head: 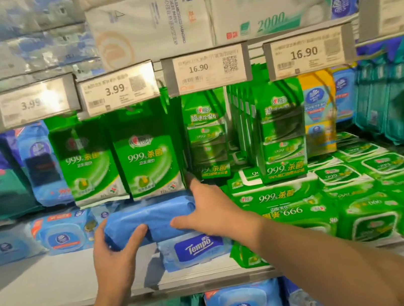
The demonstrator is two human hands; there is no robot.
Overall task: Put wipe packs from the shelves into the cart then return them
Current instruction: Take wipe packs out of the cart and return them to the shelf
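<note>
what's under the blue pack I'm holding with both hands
A Tempo wipe pack lies on the shelf just below the blue pack. Whether they touch is hidden.

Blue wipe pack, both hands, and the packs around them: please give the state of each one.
Blue wipe pack: held at shelf height, lying sideways.
Left hand: grips the pack's left end.
Right hand: on the pack's right end, thumb underneath.
Tempo pack: lying flat on the shelf, below the held pack.
Green 999 packs: hanging upright.
</note>
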